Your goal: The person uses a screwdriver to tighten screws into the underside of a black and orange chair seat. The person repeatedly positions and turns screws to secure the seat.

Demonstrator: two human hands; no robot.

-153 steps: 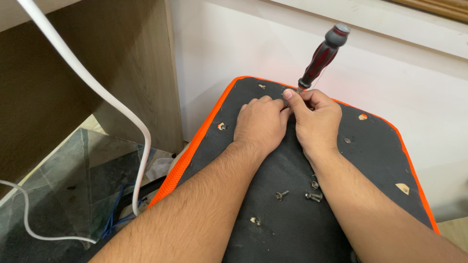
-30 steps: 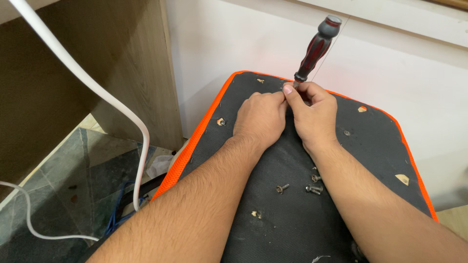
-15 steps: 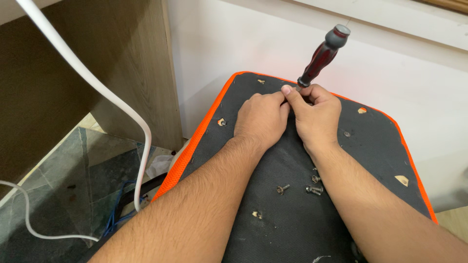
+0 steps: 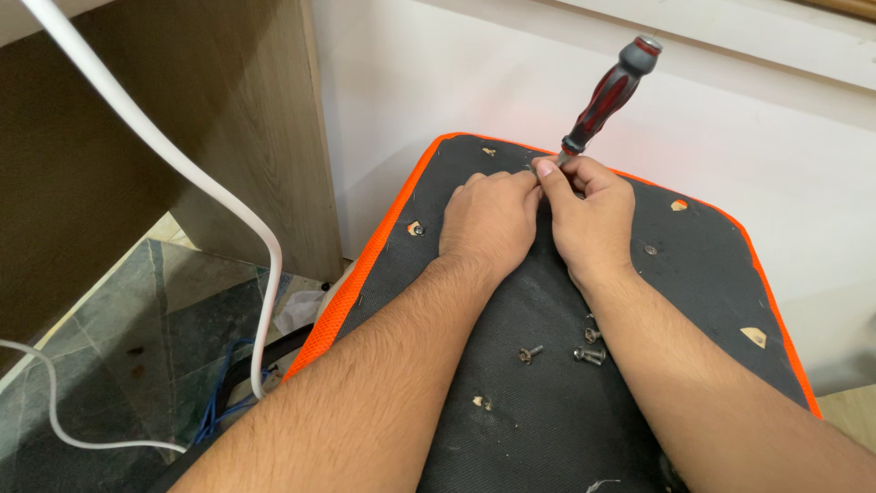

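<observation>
Right hand (image 4: pixel 591 212) grips screwdriver (image 4: pixel 610 95), handle tilted up-right.

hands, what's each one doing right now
Left hand: curled, fingertips pinching at the screwdriver tip; what they pinch is hidden.
Right hand: closed around the screwdriver's lower shaft.

My screwdriver (image 4: pixel 610 95), red-and-black handled with a grey cap, stands tilted right, tip down on the black, orange-edged seat base (image 4: pixel 703 274) lying flat.
</observation>
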